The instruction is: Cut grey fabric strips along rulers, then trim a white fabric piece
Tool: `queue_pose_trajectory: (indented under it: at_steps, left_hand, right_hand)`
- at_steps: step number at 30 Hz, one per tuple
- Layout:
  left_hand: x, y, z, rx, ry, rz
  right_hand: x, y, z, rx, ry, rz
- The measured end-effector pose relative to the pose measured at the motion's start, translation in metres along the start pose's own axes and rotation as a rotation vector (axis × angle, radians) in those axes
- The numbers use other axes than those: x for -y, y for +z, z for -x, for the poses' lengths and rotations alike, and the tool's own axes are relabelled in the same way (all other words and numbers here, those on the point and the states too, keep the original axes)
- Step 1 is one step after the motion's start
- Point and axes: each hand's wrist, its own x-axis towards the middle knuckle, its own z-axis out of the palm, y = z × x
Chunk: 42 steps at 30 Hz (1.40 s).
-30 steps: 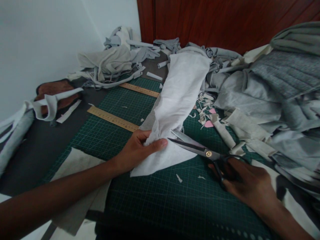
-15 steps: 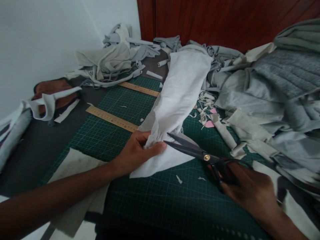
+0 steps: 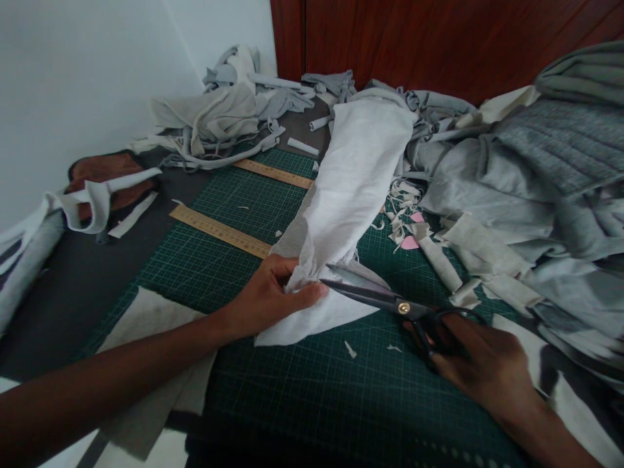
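Note:
A long strip of white fabric runs from the back of the green cutting mat toward me. My left hand pinches its bunched near part between thumb and fingers. In my right hand are black scissors, fingers through the handles. Their blades are slightly parted and point left, with the tips close to my left thumb. The upper blade lies partly behind a fold of the white fabric. A loose flap of the same fabric spreads on the mat below the blades.
Two wooden rulers lie across the mat on the left. Grey fabric is heaped at the right, beside small scraps. More cloth is piled at the back left. A beige piece lies under my left forearm.
The scissor blades have closed partway, and the upper blade has slipped partly behind the white fabric. My left hand keeps its pinch and has barely moved.

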Motion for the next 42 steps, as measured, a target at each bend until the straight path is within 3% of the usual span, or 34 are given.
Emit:
queue_pose_trajectory:
  at_steps: [11, 18, 23, 26, 31, 38, 42]
  left_hand:
    - [0.001, 0.003, -0.004, -0.137, 0.216, -0.195]
    - [0.004, 0.0, -0.006, -0.1, 0.181, -0.139]
    - [0.004, 0.007, -0.003, -0.094, 0.185, -0.193]
    - [0.003, 0.01, 0.0, -0.087, 0.194, -0.229]
    - [0.001, 0.008, -0.001, -0.113, 0.172, -0.154]
    - [0.003, 0.003, -0.003, -0.112, 0.243, -0.045]
    - [0.001, 0.003, -0.001, -0.129, 0.276, -0.04]
  right_hand:
    - [0.009, 0.0, -0.004, -0.015, 0.036, 0.026]
    - [0.014, 0.007, -0.004, -0.022, 0.08, -0.098]
    - [0.019, 0.007, 0.0, -0.004, 0.258, -0.214]
    - [0.016, 0.003, 0.002, -0.063, 0.337, -0.143]
    - [0.004, 0.0, 0.004, -0.08, 0.278, -0.063]
    - [-0.002, -0.001, 0.001, -0.05, 0.064, -0.071]
    - [0.001, -0.005, -0.007, -0.056, 0.052, -0.043]
